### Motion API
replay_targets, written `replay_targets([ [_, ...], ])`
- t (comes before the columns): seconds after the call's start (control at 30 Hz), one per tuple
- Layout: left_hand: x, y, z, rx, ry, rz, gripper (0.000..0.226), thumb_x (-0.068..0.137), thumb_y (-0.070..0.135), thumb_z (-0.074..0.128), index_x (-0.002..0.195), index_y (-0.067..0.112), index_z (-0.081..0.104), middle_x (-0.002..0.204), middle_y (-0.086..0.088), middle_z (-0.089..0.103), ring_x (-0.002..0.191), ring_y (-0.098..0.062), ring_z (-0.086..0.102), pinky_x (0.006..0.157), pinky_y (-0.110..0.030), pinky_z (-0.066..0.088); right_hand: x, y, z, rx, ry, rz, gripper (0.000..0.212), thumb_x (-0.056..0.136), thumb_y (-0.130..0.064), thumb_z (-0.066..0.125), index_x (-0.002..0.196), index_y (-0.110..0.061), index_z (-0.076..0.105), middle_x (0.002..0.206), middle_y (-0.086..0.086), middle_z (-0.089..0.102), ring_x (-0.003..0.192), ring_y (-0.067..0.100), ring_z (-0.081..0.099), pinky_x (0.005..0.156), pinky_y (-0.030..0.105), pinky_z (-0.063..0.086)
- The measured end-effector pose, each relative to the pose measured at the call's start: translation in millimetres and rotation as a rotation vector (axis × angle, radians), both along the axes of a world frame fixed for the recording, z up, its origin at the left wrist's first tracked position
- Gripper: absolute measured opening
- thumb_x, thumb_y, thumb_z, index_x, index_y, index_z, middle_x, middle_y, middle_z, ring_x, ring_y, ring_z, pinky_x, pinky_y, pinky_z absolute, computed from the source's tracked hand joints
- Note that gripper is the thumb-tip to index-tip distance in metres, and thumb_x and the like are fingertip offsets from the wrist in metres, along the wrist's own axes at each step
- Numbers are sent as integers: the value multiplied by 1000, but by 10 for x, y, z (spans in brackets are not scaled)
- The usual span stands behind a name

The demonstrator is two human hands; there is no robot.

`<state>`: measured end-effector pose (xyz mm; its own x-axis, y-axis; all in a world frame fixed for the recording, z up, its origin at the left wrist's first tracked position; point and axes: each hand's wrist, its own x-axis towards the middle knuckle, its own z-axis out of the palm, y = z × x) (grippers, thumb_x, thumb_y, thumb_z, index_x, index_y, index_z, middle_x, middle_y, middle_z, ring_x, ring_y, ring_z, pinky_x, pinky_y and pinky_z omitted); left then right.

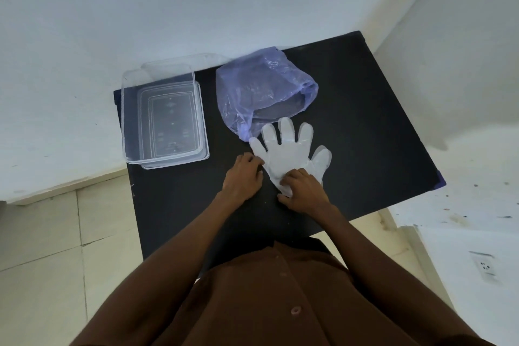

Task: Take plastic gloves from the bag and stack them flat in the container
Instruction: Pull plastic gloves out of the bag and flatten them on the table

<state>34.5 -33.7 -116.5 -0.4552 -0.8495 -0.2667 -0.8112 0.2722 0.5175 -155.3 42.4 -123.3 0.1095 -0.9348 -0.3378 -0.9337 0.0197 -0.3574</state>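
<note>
A clear plastic glove (289, 149) lies spread flat on the black table (365, 121), its fingers pointing away from me. My left hand (243, 177) rests at the glove's left edge by the cuff, fingertips pinching the plastic. My right hand (303, 191) presses down on the cuff end, fingers curled onto it. A crumpled bluish-purple plastic bag (261, 90) sits just behind the glove with its mouth open toward me. A clear rectangular container (161, 112) stands at the table's left, with nothing visible inside.
The container's clear lid (206, 146) sits under it, showing along its right and front sides. White walls rise behind and to the right of the table. Tiled floor lies to the left, and a wall socket (484, 265) is at lower right.
</note>
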Motion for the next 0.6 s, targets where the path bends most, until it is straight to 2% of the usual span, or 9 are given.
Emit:
replay_targets([
  [0.13, -1, 264, -130, 51, 86, -53, 23, 93, 21, 55, 113, 17, 65, 116, -3, 61, 113, -21, 53, 91, -43, 53, -61, 14, 37, 27, -89, -53, 60, 77, -65, 68, 117, -20, 66, 122, 0, 66, 114, 18, 57, 100, 35, 47],
  [0.2, 1, 394, -187, 48, 108, -50, 22, 92, 21, 56, 110, 15, 68, 113, -4, 64, 114, -21, 54, 97, -42, 50, -87, 9, 50, 32, -128, -71, 55, 78, -62, 70, 112, -20, 69, 118, -1, 68, 112, 17, 58, 100, 35, 47],
  [0.23, 1, 455, -214, 41, 122, -41, 22, 92, 20, 57, 110, 14, 68, 113, -5, 65, 119, -22, 53, 104, -38, 47, -102, 1, 51, 31, -149, -74, 49, 79, -58, 71, 110, -20, 71, 117, -1, 70, 112, 16, 59, 101, 35, 47],
  [0.3, 6, 562, -241, 30, 155, -23, 23, 92, 14, 58, 112, 11, 70, 118, -7, 66, 130, -22, 49, 117, -25, 31, -128, -9, 42, 28, -191, -83, 33, 82, -47, 72, 102, -20, 74, 114, -2, 72, 110, 17, 62, 102, 37, 48],
  [0.37, 22, 630, -241, 34, 179, -16, 24, 91, 7, 59, 111, 10, 72, 125, -8, 63, 137, -21, 45, 119, -18, 20, -148, -14, 48, 21, -212, -88, 18, 82, -36, 73, 92, -22, 77, 105, -3, 75, 103, 17, 65, 98, 36, 51],
  [0.5, 68, 742, -311, 87, 182, -11, 22, 92, 6, 60, 109, 11, 73, 147, -8, 50, 151, -21, 28, 122, -27, 25, -190, -37, 51, 32, -243, -98, 11, 83, -25, 66, 81, -21, 76, 90, -2, 77, 88, 16, 69, 82, 32, 55],
  [0.6, 30, 837, -330, 94, 152, -15, 28, 92, 15, 62, 120, 14, 69, 154, -9, 41, 154, -24, 19, 122, -29, 21, -229, -64, 37, 45, -244, -91, 14, 86, -26, 63, 84, -20, 75, 93, 0, 77, 88, 18, 68, 81, 34, 56],
])
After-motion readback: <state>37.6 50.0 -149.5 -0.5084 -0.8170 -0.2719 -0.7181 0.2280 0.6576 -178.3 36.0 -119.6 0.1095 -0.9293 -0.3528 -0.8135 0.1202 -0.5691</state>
